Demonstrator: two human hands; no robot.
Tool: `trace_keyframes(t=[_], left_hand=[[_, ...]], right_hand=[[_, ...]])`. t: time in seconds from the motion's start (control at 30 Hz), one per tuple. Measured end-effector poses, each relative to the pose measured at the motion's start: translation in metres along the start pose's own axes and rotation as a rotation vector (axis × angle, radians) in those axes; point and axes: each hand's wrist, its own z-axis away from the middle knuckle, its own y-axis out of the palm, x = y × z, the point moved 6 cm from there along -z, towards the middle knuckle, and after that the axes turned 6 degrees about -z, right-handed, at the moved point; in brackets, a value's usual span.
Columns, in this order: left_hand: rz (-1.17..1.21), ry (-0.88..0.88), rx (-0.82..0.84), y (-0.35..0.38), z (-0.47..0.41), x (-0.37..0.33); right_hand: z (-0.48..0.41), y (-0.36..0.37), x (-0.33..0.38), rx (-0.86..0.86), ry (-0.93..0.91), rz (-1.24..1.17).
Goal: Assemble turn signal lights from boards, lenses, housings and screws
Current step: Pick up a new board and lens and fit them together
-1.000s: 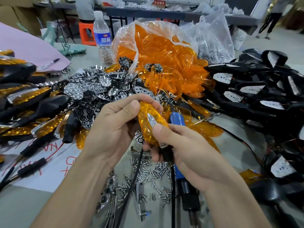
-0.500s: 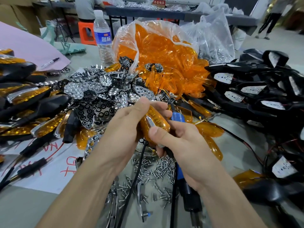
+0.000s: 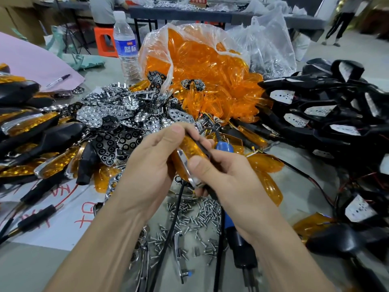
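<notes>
Surface (image 3: 31, 268): grey and crowded with parts on every side.
Black housings (image 3: 328, 123): a tangled heap with wires, far right.
Lens bag (image 3: 202, 66): clear plastic, open and spilling amber lenses, centre back.
Reflectors (image 3: 117, 110): a chrome and black pile, just left of the bag.
Finished lights (image 3: 31, 127): amber-and-black units stacked at the left edge.
Left hand (image 3: 151, 165): fingers wrapped round the turn signal light from the left, thumb on top.
Right hand (image 3: 227, 180): thumb pressed on the light's chrome edge, fingers curled beneath, gripping it.
Water bottle (image 3: 126, 49): upright behind the reflectors.
Turn signal light (image 3: 191, 146): amber lens up, held between both hands above the screws.
Blue-and-black tool (image 3: 224, 146): lying under the right hand.
Screws (image 3: 195, 216): a loose scatter below the hands.
</notes>
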Motion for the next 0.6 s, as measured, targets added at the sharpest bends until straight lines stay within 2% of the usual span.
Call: trace_keyframes(t=[0.17, 0.3, 0.5, 0.6], left_hand=[[0.090, 0.001, 0.048, 0.006, 0.000, 0.003], [0.075, 0.025, 0.038, 0.005, 0.000, 0.002], [-0.134, 0.056, -0.120, 0.006, 0.002, 0.005], [-0.260, 0.120, -0.248, 0.003, 0.004, 0.006]], right_hand=[[0.006, -0.003, 0.006, -0.073, -0.064, 0.036], [0.007, 0.000, 0.014, -0.109, -0.135, 0.130], [0.007, -0.001, 0.009, -0.104, -0.072, 0.218], [0.008, 0.006, 0.005, -0.029, -0.024, 0.200]])
